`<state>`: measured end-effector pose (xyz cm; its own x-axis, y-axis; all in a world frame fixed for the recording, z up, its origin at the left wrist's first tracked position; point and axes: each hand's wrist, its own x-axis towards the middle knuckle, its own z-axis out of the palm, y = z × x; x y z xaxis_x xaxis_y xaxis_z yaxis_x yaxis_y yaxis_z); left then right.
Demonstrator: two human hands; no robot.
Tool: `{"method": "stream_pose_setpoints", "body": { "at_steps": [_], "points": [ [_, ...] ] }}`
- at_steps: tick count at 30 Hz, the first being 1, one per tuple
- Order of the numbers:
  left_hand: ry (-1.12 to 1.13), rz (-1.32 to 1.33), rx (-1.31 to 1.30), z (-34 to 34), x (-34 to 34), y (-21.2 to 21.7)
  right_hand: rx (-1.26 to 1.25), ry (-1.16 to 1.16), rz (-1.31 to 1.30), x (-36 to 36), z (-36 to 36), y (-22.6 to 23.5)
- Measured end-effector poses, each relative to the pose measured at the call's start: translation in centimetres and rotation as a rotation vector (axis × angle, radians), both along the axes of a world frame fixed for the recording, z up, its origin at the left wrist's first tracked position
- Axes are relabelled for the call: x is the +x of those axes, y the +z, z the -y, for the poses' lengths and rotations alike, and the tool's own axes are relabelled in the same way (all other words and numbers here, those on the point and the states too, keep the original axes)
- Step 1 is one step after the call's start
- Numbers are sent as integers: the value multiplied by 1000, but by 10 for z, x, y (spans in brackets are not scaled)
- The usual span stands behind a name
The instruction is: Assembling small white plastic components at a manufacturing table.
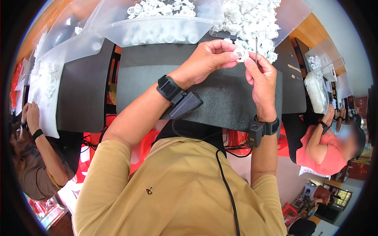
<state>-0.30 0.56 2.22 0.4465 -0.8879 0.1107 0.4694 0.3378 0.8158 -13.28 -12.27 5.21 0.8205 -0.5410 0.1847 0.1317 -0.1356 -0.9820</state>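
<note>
My left hand (pixel 210 59) pinches a small white plastic ring-shaped part (pixel 240 54) between thumb and fingers, just above the dark table mat (pixel 220 94). Close against the part's right side is my right hand (pixel 263 76), its thumb tip touching or nearly touching it. From the closed fingers of that hand a thin dark metal rod (pixel 256 44) points upward; its lower end is hidden in the grip. Right behind both hands lies a large heap of similar white plastic parts (pixel 252 19).
A clear plastic bin (pixel 157 33) of white parts stands at the far edge, left of the heap. Co-workers sit on both sides: a person in a brown top (pixel 43 165) on the left, one in a coral top (pixel 323 149) on the right. A black cable (pixel 224 177) runs down my front.
</note>
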Motion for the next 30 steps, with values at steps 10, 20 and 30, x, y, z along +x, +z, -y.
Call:
{"method": "stream_pose_setpoints", "body": {
  "at_steps": [10, 20, 30],
  "points": [
    [-21, 29, 1, -1, -4, 7, 14, 4, 9, 2, 3, 11],
    [-13, 49, 2, -1, -4, 4, 53, 38, 15, 0, 3, 11],
    [54, 129, -29, 1, -9, 5, -122, -27, 8, 1, 2, 10]
  ]
}}
